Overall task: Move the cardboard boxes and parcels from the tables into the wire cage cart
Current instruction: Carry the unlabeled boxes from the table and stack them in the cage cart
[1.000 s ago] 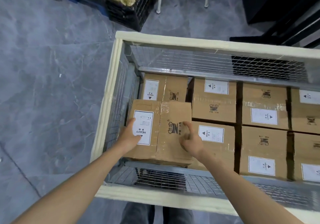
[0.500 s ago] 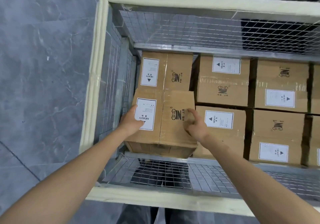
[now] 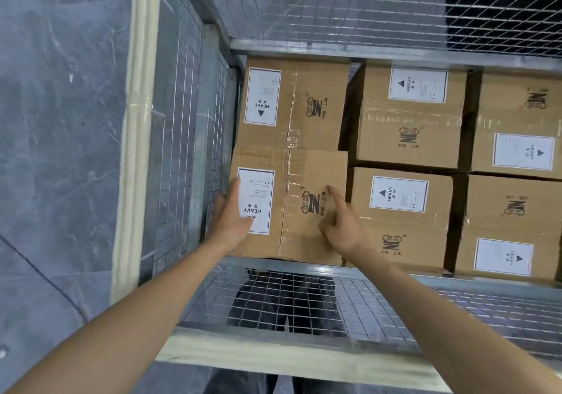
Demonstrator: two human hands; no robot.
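Observation:
A brown taped cardboard box point(image 3: 304, 168) with a white HEAVY label lies in the near left corner of the wire cage cart point(image 3: 137, 120), level with the boxes around it. My left hand point(image 3: 234, 214) grips its left edge, thumb on the label and fingers down the side against the mesh wall. On the box's top right edge is my right hand point(image 3: 340, 223), index finger stretched forward over the printed logo. Both forearms reach in over the cart's near rim point(image 3: 273, 360).
Several like boxes fill the cart: one behind point(image 3: 313, 95), two in the middle point(image 3: 407, 132) point(image 3: 404, 226), more at the right point(image 3: 517, 120). Wire mesh walls point(image 3: 349, 7) close in all sides. Grey stone floor point(image 3: 60, 120) lies left of the cart.
The box has sunk lower into the near left corner, and my head has leaned in over the cart. Both hands stayed on the box.

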